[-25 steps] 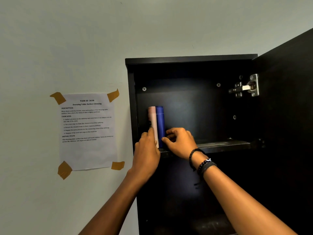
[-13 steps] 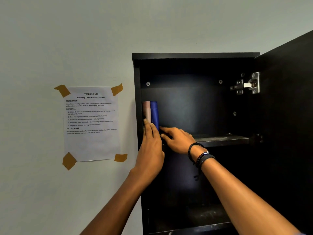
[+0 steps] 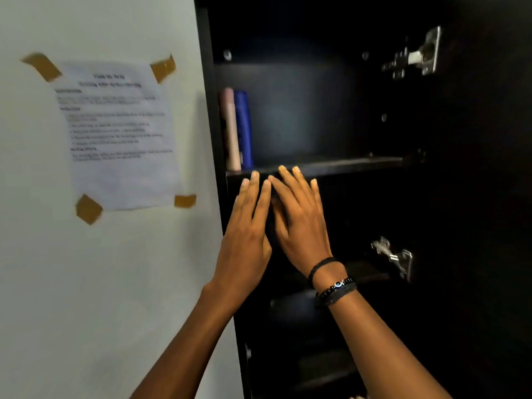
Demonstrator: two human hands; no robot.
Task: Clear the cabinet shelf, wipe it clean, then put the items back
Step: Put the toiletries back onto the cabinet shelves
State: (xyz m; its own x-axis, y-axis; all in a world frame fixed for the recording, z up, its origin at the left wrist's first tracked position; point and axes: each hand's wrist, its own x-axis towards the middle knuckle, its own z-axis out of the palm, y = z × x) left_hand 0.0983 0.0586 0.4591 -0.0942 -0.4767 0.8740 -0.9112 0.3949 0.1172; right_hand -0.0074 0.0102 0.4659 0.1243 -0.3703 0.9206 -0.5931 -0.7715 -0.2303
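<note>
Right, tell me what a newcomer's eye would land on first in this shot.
First, the two bare hands at the centre, left hand and right hand, fingers straight, side by side just below the front edge of the shelf. Next, the pink bottle and blue bottle, upright together at the shelf's far left inside the dark cabinet. Then the printed sheet taped to the wall on the left.

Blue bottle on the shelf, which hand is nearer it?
Left. The left hand sits just below the blue bottle; the right hand is below and further right, at the shelf edge.
</note>
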